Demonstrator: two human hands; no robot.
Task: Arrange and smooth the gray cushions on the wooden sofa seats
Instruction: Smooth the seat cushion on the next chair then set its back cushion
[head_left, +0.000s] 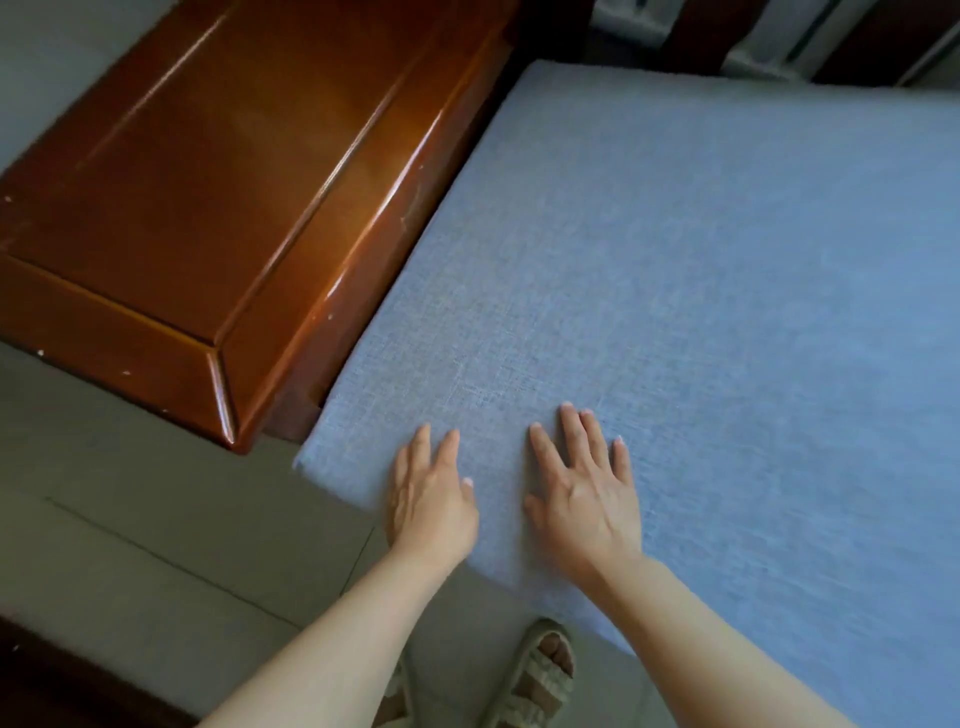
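Your sandalled foot stands on the tiled floor at 6 o'clock. Your left hand and right hand press flat, fingers straight and slightly spread, on the gray cushion near its front-left corner. At 10 o'clock a wooden side table adjoins the cushion.

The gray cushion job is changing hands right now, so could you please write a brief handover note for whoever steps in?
Left hand: open, fingers straight, resting flat on the gray cushion near its front left corner.
Right hand: open, palm down, fingers spread on the cushion beside the left hand.
Cushion: lies flat on the seat, its left edge along the wooden side table, its front corner overhanging the tiled floor.
Done: the visible surface looks smooth, with no creases.
Left: probably push the cushion back so the front edge seats properly. Other cushions are out of view, so check them.
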